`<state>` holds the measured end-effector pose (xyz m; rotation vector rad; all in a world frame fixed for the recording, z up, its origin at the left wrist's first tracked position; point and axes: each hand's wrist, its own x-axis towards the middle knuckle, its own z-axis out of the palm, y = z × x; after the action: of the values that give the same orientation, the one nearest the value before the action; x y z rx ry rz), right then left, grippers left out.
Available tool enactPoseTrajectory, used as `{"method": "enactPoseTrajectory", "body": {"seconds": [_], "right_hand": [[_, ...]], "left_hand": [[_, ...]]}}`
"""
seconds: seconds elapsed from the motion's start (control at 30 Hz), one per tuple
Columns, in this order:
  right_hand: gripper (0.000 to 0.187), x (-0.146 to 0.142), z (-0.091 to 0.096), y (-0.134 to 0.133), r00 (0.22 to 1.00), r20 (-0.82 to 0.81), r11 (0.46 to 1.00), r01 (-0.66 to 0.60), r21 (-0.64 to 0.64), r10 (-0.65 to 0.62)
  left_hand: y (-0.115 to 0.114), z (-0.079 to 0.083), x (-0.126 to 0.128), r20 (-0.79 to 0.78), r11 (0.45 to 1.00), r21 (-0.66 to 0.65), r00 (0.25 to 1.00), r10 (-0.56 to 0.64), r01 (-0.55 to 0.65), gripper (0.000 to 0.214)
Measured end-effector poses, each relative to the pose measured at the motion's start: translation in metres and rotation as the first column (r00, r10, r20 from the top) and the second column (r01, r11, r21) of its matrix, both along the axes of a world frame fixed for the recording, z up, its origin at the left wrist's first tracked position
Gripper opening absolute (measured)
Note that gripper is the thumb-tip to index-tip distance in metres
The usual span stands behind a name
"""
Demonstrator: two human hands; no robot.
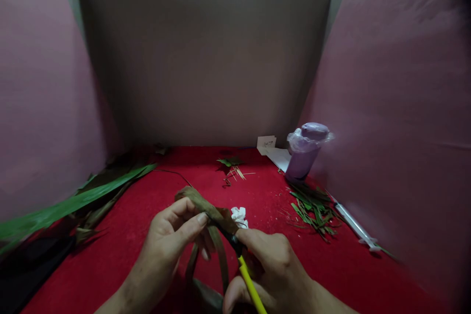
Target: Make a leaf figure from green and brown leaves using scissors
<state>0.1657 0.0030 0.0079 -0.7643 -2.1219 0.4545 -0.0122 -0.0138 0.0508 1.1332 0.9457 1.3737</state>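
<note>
While your left hand (176, 235) pinches the brown leaf strip (200, 201) between thumb and fingers, your right hand (277, 260) is closed round the yellow-handled tool (251, 284), and the strip sits in front of you above the red counter (128, 235), with loops hanging between your 2 hands. Your left thumb lies right beside the tool's dark end, so a slip or a hasty squeeze could nip it. The strip looks dry and might split if you bend or pull it hard, and a loose loop could snag on the handle. Counted, you have 1 tool and 1 held strip, though its folds hide whether it is more than 1 piece. Beyond it lies 1 crumpled white tissue (239, 215); to the right are 1 purple tumbler (302, 163) and 1 syringe (353, 223); at left, 1 long green leaf (91, 198). The thin sticks (240, 172) and the pile of leaf clippings (312, 206) overlap too much for you to count.
</note>
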Motion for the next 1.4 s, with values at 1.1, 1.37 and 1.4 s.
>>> {"method": "enactPoseTrajectory", "body": {"seconds": [1.1,1.37,1.4], "right_hand": [[0.012,0.0018,-0.0047,0.0096,0.999,0.045,0.953,-0.009,0.302,-0.005],[0.002,0.0019,-0.0058,0.0075,1.000,0.011,0.979,-0.019,0.201,0.017],[0.004,0.0019,-0.0068,0.0076,1.000,0.015,0.981,-0.016,0.193,0.013]], "left_hand": [[0.0005,-0.0064,-0.0033,0.082,0.997,0.008,0.994,-0.073,0.073,0.008],[-0.0003,-0.0069,-0.0068,0.024,0.999,-0.042,1.000,-0.018,0.019,0.009],[-0.0001,-0.0061,-0.0073,0.025,0.999,-0.042,1.000,0.000,0.001,0.009]]}}
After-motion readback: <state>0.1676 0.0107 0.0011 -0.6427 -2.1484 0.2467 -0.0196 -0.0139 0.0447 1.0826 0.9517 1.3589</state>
